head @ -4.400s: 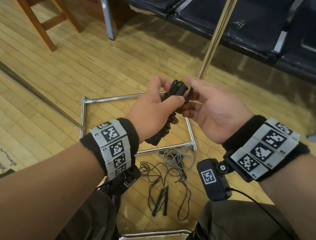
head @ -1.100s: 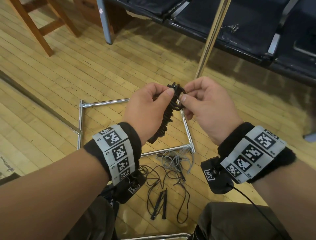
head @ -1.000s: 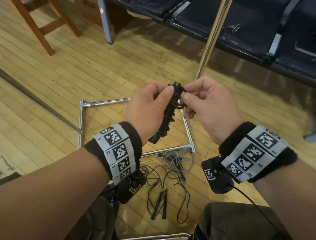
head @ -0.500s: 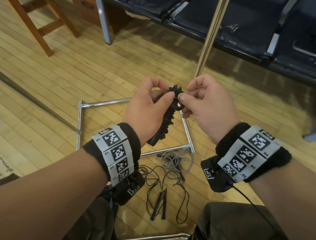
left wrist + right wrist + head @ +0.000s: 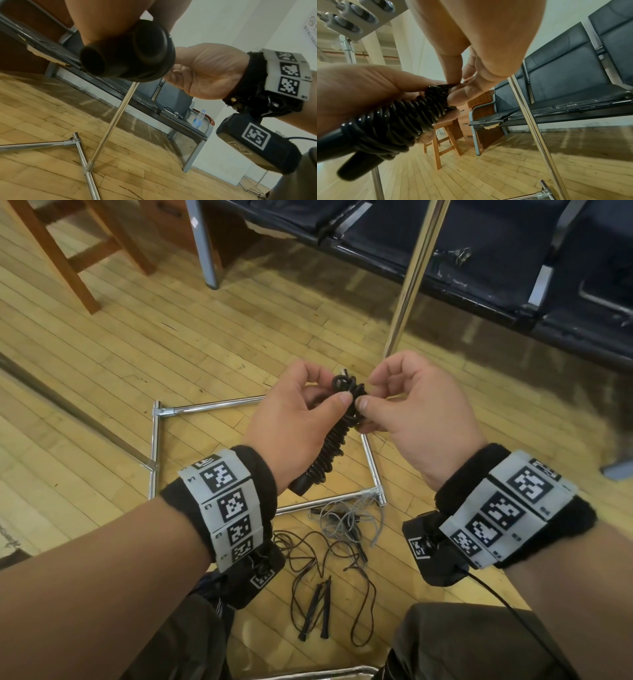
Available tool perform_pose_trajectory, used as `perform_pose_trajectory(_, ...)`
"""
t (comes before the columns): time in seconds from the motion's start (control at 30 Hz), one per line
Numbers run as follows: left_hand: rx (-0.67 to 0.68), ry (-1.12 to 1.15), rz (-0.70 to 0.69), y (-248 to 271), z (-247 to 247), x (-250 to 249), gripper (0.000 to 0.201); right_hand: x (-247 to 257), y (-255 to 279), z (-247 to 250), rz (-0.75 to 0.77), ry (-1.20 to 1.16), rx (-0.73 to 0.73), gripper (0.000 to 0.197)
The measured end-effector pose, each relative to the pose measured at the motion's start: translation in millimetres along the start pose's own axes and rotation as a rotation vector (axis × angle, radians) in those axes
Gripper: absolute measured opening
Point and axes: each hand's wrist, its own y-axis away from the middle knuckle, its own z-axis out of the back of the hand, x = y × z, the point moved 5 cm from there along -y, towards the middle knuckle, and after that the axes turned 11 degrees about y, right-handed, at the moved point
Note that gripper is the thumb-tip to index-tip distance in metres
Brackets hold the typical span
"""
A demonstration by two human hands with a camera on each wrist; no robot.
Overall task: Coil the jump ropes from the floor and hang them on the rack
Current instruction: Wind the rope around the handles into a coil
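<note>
A black jump rope (image 5: 330, 445), wound tightly round its two handles, hangs tilted in the air over the rack base. My left hand (image 5: 329, 387) grips the upper part of the bundle, thumb on top. My right hand (image 5: 368, 392) pinches the cord loops at the bundle's top end. The right wrist view shows the coils (image 5: 399, 121) and my fingertips (image 5: 452, 79) pinching the top. In the left wrist view the two handle ends (image 5: 128, 58) point at the camera. The chrome rack has a square floor frame (image 5: 156, 450) and an upright pole (image 5: 411, 278).
A loose dark jump rope (image 5: 317, 616) and a tangled grey rope (image 5: 346, 522) lie on the wood floor by my knees. Dark bench seats (image 5: 479, 251) stand behind the pole. A wooden stool (image 5: 85, 268) is at the back left.
My right hand, open beside the bundle 4.4 s ago, now pinches the cord at its top. Both hands have shifted only slightly in the last second.
</note>
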Motion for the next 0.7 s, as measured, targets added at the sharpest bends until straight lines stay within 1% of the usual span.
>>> perform_pose_trajectory(0.1, 0.026, -0.116, 0.001, -2, -1, 3, 0.014, -2, -1, -1, 0.018, 0.069, 0.023, 0.028)
perform_pose_trajectory(0.2, 0.039, -0.331, -0.009, -5, 1, 5, 0.017, -4, -1, -7, -0.002, 0.098, 0.171, 0.036)
perform_pose_trajectory(0.27, 0.076, -0.445, -0.023, -5, 0, 7, 0.024, -6, -1, -8, -0.016, 0.157, 0.268, 0.026)
perform_pose_trajectory(0.33, 0.127, -0.508, -0.037, -1, -3, 8, 0.032, -8, -2, -6, 0.023, 0.298, 0.313, 0.015)
perform_pose_trajectory(0.4, 0.16, -0.528, -0.048, 1, -6, 8, 0.036, -10, -5, -3, 0.045, 0.345, 0.29, 0.011)
perform_pose_trajectory(0.47, 0.178, -0.518, -0.058, 1, -7, 5, 0.035, -14, -7, 1, 0.031, 0.281, 0.218, 0.012)
perform_pose_trajectory(0.6, 0.192, -0.556, -0.096, -1, -5, 0, 0.029, -25, -12, 11, -0.112, 0.006, 0.089, 0.014)
perform_pose_trajectory(0.7, 0.189, -0.586, -0.114, 0, -6, 0, 0.027, -29, -15, 16, -0.19, -0.191, 0.042, 0.011)
